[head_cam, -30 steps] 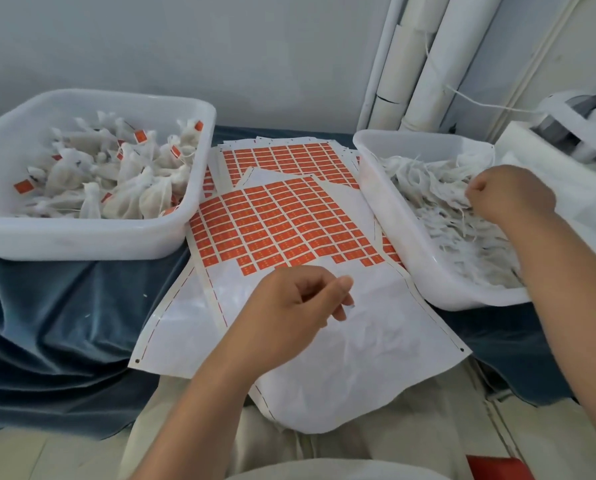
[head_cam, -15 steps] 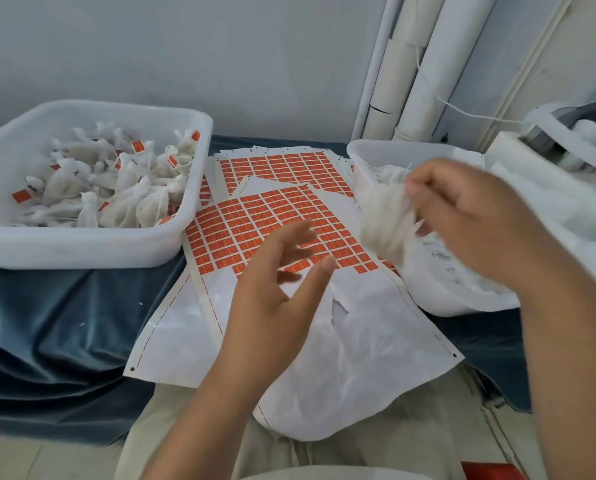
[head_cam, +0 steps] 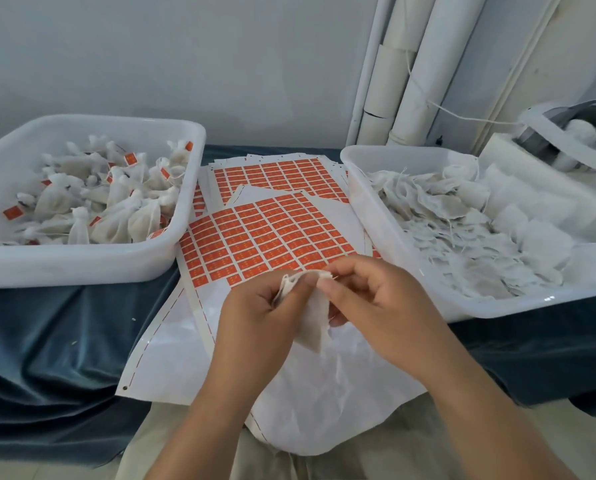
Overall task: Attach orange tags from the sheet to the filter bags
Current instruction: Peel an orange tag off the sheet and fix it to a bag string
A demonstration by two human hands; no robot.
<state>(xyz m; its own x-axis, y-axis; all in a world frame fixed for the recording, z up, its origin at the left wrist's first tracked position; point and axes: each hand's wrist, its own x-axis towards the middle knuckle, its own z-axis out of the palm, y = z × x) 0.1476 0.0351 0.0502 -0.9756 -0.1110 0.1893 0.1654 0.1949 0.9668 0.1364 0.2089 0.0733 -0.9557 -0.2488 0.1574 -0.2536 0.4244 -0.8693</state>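
Observation:
A white filter bag [head_cam: 313, 320] hangs between my two hands over the bare lower part of the tag sheet. My left hand [head_cam: 262, 313] pinches the bag's top edge from the left. My right hand [head_cam: 376, 303] pinches the same top edge from the right. The sheet of orange tags [head_cam: 265, 237] lies just beyond my hands, with a second tag sheet [head_cam: 279, 178] behind it. The right tub [head_cam: 359, 188] is full of untagged filter bags [head_cam: 463, 237]. The left tub [head_cam: 82, 268] holds tied bags with orange tags [head_cam: 92, 202].
A dark blue cloth [head_cam: 47, 341] covers the table under the tubs. White pipes [head_cam: 411, 64] stand against the wall at the back. A white machine with a thread spool [head_cam: 573, 133] sits at the far right. My lap is under the sheet's near edge.
My right hand has lifted a filter bag out of the right tub and carried it left and down over the sheet. My left hand has risen and taken hold of the bag's top.

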